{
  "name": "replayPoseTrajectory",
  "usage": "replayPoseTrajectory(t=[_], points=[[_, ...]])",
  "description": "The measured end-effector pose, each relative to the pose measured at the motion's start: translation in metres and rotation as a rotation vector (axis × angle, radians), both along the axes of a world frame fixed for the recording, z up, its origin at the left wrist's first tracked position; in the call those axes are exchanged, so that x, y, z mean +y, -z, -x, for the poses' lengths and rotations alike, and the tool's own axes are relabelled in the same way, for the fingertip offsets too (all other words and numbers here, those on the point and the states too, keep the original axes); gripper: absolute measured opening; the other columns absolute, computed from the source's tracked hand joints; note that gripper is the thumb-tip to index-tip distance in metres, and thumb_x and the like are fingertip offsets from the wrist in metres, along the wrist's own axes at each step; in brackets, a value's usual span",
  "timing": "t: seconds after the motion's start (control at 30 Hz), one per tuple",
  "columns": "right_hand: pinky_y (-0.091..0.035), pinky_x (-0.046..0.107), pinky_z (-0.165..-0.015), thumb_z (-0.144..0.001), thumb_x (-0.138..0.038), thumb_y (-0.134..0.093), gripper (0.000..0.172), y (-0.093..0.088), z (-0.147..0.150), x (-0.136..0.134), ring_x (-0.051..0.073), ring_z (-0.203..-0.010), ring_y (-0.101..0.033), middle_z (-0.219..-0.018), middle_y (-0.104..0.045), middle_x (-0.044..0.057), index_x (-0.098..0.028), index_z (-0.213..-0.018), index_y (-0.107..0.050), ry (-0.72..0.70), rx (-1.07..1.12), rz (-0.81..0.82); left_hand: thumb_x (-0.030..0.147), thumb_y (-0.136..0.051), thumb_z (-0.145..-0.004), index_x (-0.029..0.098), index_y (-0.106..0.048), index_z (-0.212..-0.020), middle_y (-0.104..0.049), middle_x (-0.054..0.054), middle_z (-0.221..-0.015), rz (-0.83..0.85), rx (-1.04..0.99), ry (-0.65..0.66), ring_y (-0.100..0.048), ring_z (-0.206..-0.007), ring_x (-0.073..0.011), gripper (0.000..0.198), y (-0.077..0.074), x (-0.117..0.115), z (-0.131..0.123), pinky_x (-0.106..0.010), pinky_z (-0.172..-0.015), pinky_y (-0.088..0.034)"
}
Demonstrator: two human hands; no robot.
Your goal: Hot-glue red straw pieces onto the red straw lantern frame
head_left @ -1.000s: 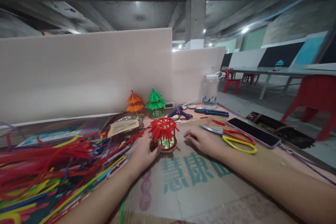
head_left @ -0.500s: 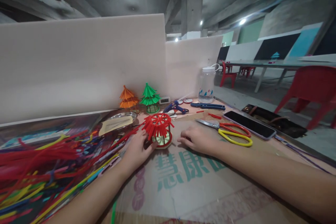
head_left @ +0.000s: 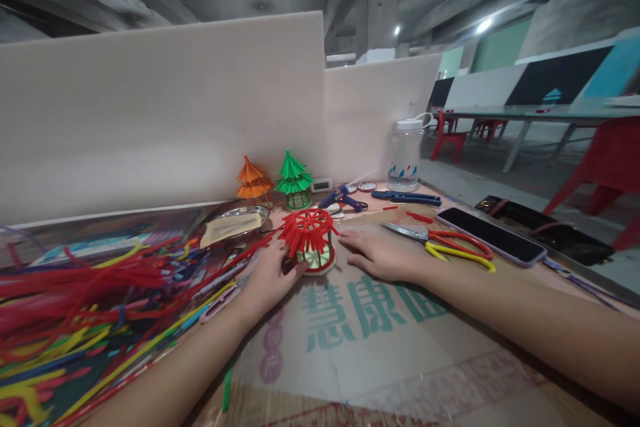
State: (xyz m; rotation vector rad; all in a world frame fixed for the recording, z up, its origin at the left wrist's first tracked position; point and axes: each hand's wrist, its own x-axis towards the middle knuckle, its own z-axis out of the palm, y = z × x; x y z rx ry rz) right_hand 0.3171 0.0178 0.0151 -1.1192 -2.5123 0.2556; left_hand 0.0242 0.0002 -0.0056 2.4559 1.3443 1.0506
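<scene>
A small red pavilion model (head_left: 311, 230) stands on the cardboard (head_left: 370, 367), its fringed roof made of red strips that look like pipe cleaners. Posts join this roof to a pale round base with a red rim. My left hand (head_left: 275, 273) is closed around the model's left side, the thumb at its base and the other fingers partly hidden behind it. To the right, my right hand (head_left: 377, 255) lies low with its fingers stretched towards the model, holding nothing. Scissors (head_left: 445, 240) with red and yellow handles lie just beyond my right wrist.
Many coloured pipe cleaners (head_left: 100, 307) cover the left side. Behind the model are orange (head_left: 253, 180) and green (head_left: 294, 177) tiered models, a glue gun (head_left: 343, 199) and a metal dish (head_left: 245, 217). Blue-handled pliers (head_left: 407, 198), a bottle (head_left: 404, 157) and a phone (head_left: 490, 236) are at right.
My right hand has come closer to the red model, and its fingers have straightened. My left hand stays at the model's left side. The camera view has shifted slightly.
</scene>
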Motion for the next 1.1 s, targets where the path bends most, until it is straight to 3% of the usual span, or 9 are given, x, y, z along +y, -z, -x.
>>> replayPoseTrajectory(t=[0.23, 0.3, 0.37, 0.47, 0.53, 0.63, 0.73, 0.9, 1.1], points=[[-0.036, 0.049, -0.121, -0.092, -0.038, -0.063, 0.049, 0.003, 0.001, 0.02, 0.033, -0.143, -0.05, -0.154, -0.055, 0.011, -0.023, -0.139, -0.066, -0.014, 0.118, 0.013, 0.045, -0.062, -0.092, 0.019, -0.068, -0.114, -0.072, -0.013, -0.114, 0.02, 0.004, -0.07, -0.067, -0.107, -0.0303, 0.035, 0.004, -0.006, -0.007, -0.046, -0.099, -0.053], [-0.043, 0.046, -0.115, -0.09, -0.042, -0.066, 0.042, 0.003, -0.003, 0.018, 0.032, -0.136, -0.058, -0.145, -0.064, 0.01, -0.024, -0.127, -0.074, -0.068, 0.174, 0.096, 0.045, -0.062, -0.092, 0.019, -0.069, -0.112, -0.072, -0.013, -0.113, 0.021, 0.014, -0.058, -0.067, -0.107, -0.0301, 0.033, 0.004, -0.006, -0.005, -0.046, -0.098, -0.053], [-0.058, 0.038, -0.091, -0.095, -0.05, -0.057, 0.037, 0.002, -0.007, 0.014, 0.028, -0.104, -0.074, -0.11, -0.08, 0.009, -0.022, -0.1, -0.081, -0.058, 0.24, 0.208, 0.044, -0.062, -0.092, 0.019, -0.069, -0.11, -0.073, -0.013, -0.112, 0.017, 0.009, -0.055, -0.067, -0.107, -0.0303, 0.032, 0.004, -0.004, -0.003, -0.046, -0.097, -0.054], [-0.049, 0.029, -0.054, -0.103, -0.051, -0.037, 0.058, -0.001, -0.011, 0.005, 0.02, -0.055, -0.066, -0.06, -0.071, 0.006, -0.019, -0.072, -0.075, 0.121, 0.308, 0.227, 0.046, -0.062, -0.092, 0.02, -0.07, -0.108, -0.073, -0.012, -0.112, 0.004, -0.015, -0.036, -0.068, -0.105, -0.0305, 0.032, 0.004, -0.002, 0.0, -0.046, -0.094, -0.055], [-0.046, 0.029, -0.057, -0.099, -0.046, -0.047, 0.046, -0.004, -0.008, -0.002, 0.02, -0.059, -0.065, -0.063, -0.072, 0.006, -0.019, -0.073, -0.074, 0.169, 0.304, 0.159, 0.048, -0.063, -0.091, 0.02, -0.07, -0.107, -0.074, -0.012, -0.112, -0.005, -0.019, -0.018, -0.068, -0.104, -0.0305, 0.033, 0.004, -0.001, 0.0, -0.045, -0.093, -0.056], [-0.047, 0.03, -0.071, -0.093, -0.036, -0.059, 0.024, -0.011, -0.001, -0.01, 0.021, -0.078, -0.068, -0.085, -0.078, 0.007, -0.022, -0.087, -0.078, 0.018, 0.171, 0.038, 0.054, -0.063, -0.089, 0.02, -0.07, -0.107, -0.075, -0.011, -0.109, -0.015, -0.012, -0.03, -0.069, -0.101, -0.0315, 0.038, 0.005, 0.0, 0.0, -0.046, -0.092, -0.056], [-0.045, 0.031, -0.073, -0.097, -0.032, -0.054, 0.025, -0.024, -0.002, -0.009, 0.022, -0.082, -0.068, -0.092, -0.079, 0.008, -0.023, -0.096, -0.078, -0.056, 0.031, -0.105, 0.056, -0.062, -0.09, 0.021, -0.07, -0.11, -0.075, -0.012, -0.111, -0.029, -0.008, -0.035, -0.069, -0.104, -0.0326, 0.041, 0.007, 0.001, 0.0, -0.048, -0.095, -0.056], [-0.042, 0.029, -0.072, -0.099, -0.033, -0.052, 0.027, -0.039, -0.026, 0.015, 0.022, -0.085, -0.067, -0.093, -0.078, 0.007, -0.023, -0.09, -0.075, 0.247, -0.029, -0.238, 0.05, -0.064, -0.09, 0.021, -0.067, -0.119, -0.073, -0.012, -0.122, -0.084, -0.008, -0.011, -0.067, -0.115, -0.0322, 0.04, 0.006, 0.002, -0.002, -0.046, -0.104, -0.053], [-0.028, 0.031, -0.059, -0.1, -0.041, -0.046, 0.04, -0.036, -0.067, 0.043, 0.024, -0.071, -0.062, -0.076, -0.073, 0.011, -0.019, -0.078, -0.072, 0.573, -0.046, -0.264, 0.044, -0.065, -0.09, 0.019, -0.066, -0.122, -0.073, -0.013, -0.122, -0.101, 0.03, -0.022, -0.068, -0.113, -0.0313, 0.04, 0.003, -0.001, -0.003, -0.045, -0.1, -0.055]])
